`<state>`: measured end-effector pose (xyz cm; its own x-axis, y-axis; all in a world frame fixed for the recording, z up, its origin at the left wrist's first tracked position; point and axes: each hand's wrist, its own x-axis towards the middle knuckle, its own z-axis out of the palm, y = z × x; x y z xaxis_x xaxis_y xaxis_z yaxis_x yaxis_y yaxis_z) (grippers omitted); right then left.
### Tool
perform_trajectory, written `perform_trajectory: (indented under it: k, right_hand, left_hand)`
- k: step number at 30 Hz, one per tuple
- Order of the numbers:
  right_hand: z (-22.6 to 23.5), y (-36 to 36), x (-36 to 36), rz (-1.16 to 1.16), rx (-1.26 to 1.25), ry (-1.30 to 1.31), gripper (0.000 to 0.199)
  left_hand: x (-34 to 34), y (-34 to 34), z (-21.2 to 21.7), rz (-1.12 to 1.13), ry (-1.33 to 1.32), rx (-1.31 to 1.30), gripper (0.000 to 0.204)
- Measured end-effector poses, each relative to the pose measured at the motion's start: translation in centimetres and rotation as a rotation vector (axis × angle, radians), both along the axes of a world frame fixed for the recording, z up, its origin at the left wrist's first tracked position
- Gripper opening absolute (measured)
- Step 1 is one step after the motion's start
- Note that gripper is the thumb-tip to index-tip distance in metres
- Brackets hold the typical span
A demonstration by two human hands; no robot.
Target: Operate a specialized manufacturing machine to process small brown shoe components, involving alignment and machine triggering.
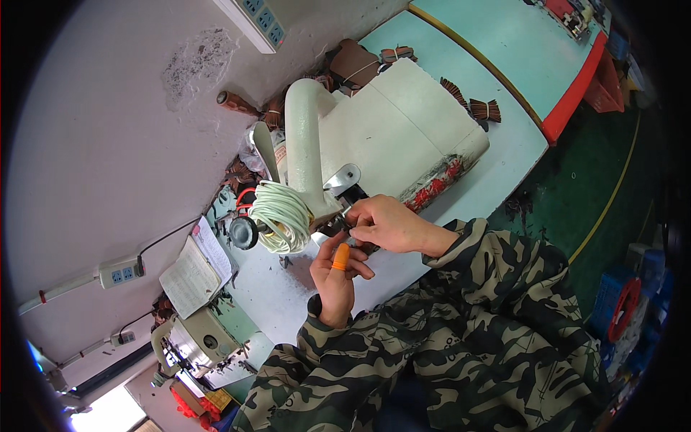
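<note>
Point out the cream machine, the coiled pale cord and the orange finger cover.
Cream machine [385, 128]: head view, on its broad flat body.
Coiled pale cord [279, 218]: head view, on its middle loops.
Orange finger cover [340, 257]: head view, on its middle.

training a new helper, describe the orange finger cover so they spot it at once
Find the big cream machine. Just below it in the picture is the left hand. The orange finger cover is worn there, bright against the bare fingers beside it.
</note>
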<state>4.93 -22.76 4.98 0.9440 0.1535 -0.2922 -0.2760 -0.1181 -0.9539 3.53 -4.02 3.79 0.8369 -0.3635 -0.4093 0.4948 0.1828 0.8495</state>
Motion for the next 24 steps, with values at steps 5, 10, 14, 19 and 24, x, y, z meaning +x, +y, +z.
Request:
perform_trajectory:
  k: [5,10,14,19,24]
  right_hand:
    - [0.0,0.5,-0.3,-0.024,0.021,-0.042,0.028]
    - [0.1,0.1,-0.8,-0.013,0.092,0.049,0.028]
    - [0.0,0.1,-0.9,0.007,0.056,0.059,0.025]
    - [0.1,0.7,-1.2,-0.094,0.080,0.010,0.021]
    - [0.0,0.4,-1.3,-0.022,0.093,0.047,0.021]
  left_hand:
    - [-0.1,-0.2,0.1,0.006,-0.008,0.000,0.032]
    - [0.0,-0.2,0.2,0.013,0.011,0.009,0.032]
    - [-0.1,0.0,0.2,0.012,0.000,0.007,0.031]
    - [-0.1,-0.2,0.5,0.014,0.008,0.001,0.031]
    - [-0.2,0.0,0.6,0.024,0.003,0.021,0.031]
